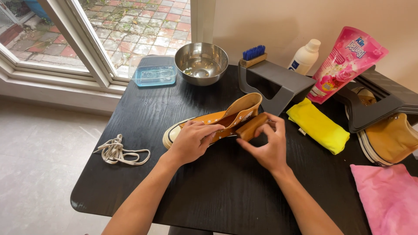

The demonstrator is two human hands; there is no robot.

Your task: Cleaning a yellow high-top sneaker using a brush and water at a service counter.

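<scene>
While my left hand [191, 140] lies curled over the toe of one mustard high-top shoe [217, 119] near the middle of the black table [226, 191], my right hand [265, 146] pinches one small wooden brush [251, 126] against the shoe's side. I count a second mustard shoe [389, 139] at the right, under one of two grey racks [278, 82]. One steel bowl [201, 63], one blue tray [154, 75], one white bottle [305, 56] and one pink pouch [348, 63] stand far. One yellow cloth [318, 126], one pink cloth [387, 196] and one bundle of laces [119, 151] lie nearer.
</scene>
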